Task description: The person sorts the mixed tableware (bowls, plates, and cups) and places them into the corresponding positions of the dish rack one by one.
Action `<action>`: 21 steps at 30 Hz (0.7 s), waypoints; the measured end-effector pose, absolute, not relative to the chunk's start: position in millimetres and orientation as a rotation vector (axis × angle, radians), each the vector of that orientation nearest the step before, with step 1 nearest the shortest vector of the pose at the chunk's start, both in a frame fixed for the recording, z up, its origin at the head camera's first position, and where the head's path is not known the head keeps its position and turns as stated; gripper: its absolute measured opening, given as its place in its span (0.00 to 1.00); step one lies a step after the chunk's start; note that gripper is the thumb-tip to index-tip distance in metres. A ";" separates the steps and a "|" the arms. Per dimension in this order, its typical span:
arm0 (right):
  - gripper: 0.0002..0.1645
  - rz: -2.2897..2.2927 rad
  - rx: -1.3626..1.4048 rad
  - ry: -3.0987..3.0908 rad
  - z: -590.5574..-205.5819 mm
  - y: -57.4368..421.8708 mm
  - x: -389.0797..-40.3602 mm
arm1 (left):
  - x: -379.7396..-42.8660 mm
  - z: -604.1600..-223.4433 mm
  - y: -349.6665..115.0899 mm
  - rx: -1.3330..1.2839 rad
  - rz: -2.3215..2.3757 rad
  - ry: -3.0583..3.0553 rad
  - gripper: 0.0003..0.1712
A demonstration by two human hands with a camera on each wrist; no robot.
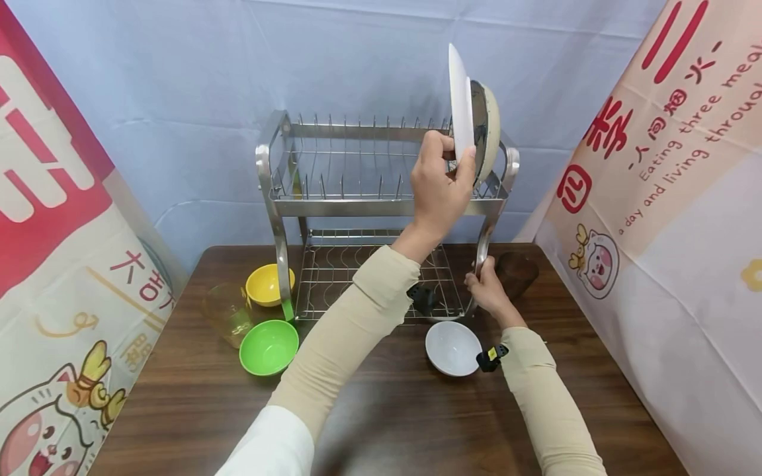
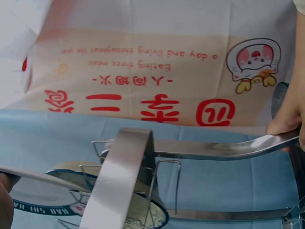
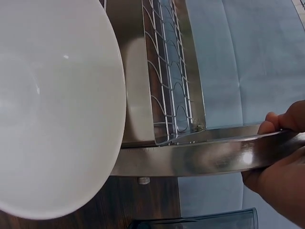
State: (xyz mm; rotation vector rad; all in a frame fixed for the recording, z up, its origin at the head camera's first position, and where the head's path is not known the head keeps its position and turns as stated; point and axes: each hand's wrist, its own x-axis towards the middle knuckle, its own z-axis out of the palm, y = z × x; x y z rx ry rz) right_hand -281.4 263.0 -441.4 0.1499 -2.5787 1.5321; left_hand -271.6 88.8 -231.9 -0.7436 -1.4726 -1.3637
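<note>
My left hand (image 1: 443, 182) pinches the lower edge of a white plate (image 1: 460, 99), which stands nearly upright at the right end of the rack's top tier. Right beside the plate, a cream bowl (image 1: 491, 132) with a dark rim rests on its side in the dish rack (image 1: 357, 209). Lower down, my right hand (image 1: 493, 291) grips the rack's right metal leg (image 1: 484, 241); the right wrist view shows fingers and thumb around this leg (image 3: 214, 155). The left wrist view has the plate (image 2: 43, 179) edge-on, with a rack upright partly hiding the bowl.
A white bowl (image 1: 454, 348) sits on the table before the rack's right front. At the left stand a green bowl (image 1: 269, 348), a yellow bowl (image 1: 263, 285) and a clear amber container (image 1: 229, 314). A dark brown container (image 1: 516, 272) is behind my right hand.
</note>
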 end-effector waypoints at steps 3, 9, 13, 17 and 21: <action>0.12 1.528 0.152 -2.578 -441.1 262.2 -280.7 | -273.9 -235.2 93.7 -0.741 -1.282 -1.470 0.11; 0.11 1.496 0.130 -2.595 -440.2 262.8 -280.9 | -277.9 -242.0 101.2 -0.745 -1.182 -1.513 0.09; 0.12 1.468 0.106 -2.618 -440.4 262.3 -281.2 | -280.2 -246.0 105.0 -0.746 -1.149 -1.520 0.09; 0.13 1.476 0.092 -2.608 -441.4 260.5 -281.4 | -283.0 -248.7 107.3 -0.744 -1.148 -1.540 0.08; 0.14 1.490 0.075 -2.597 -441.9 260.4 -281.7 | -286.2 -250.6 110.1 -0.733 -1.164 -1.585 0.08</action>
